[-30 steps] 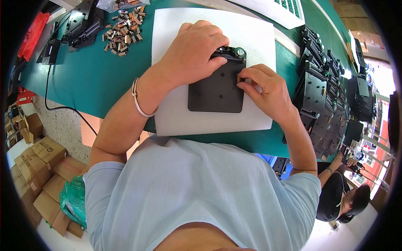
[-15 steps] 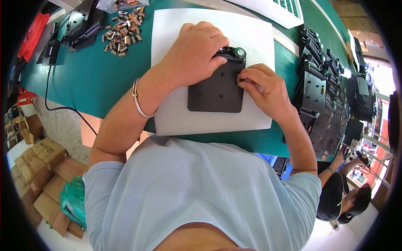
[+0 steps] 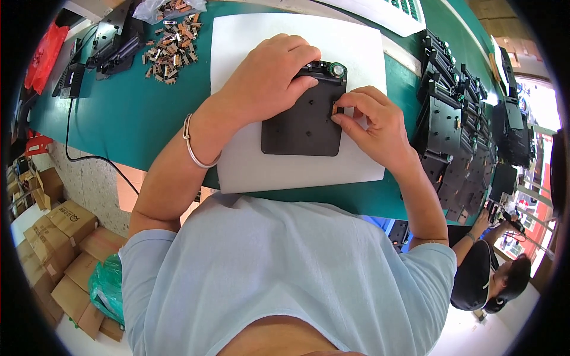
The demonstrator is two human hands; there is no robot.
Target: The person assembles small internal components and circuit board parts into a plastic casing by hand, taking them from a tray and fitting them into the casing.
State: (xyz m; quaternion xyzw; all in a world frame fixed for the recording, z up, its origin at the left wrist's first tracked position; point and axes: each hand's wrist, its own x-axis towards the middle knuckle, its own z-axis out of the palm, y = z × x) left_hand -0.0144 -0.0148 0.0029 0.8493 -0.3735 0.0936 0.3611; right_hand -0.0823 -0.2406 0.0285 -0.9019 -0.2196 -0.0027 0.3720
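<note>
A flat black panel (image 3: 300, 130) lies on a white foam sheet (image 3: 249, 169), with a black cylindrical piece and a green round component (image 3: 337, 70) along its far edge. My left hand (image 3: 270, 80) is closed over the panel's far left corner, thumb on the cylindrical piece; its curled fingertips are partly hidden. At the panel's right edge, the thumb and forefinger of my right hand (image 3: 375, 124) pinch a small copper-coloured part (image 3: 335, 109), which rests against the edge.
Loose small copper-and-silver parts (image 3: 172, 50) form a pile at the far left, beside a plastic bag (image 3: 157, 9). Assembled black panels (image 3: 445, 118) crowd the right side. A white tray (image 3: 380, 15) stands at the back. Another person (image 3: 484, 279) works at the far right.
The view has shifted slightly. The right fingers have turned a little, and the copper-coloured part between them shows more plainly at the panel's edge. The left hand keeps its hold.
</note>
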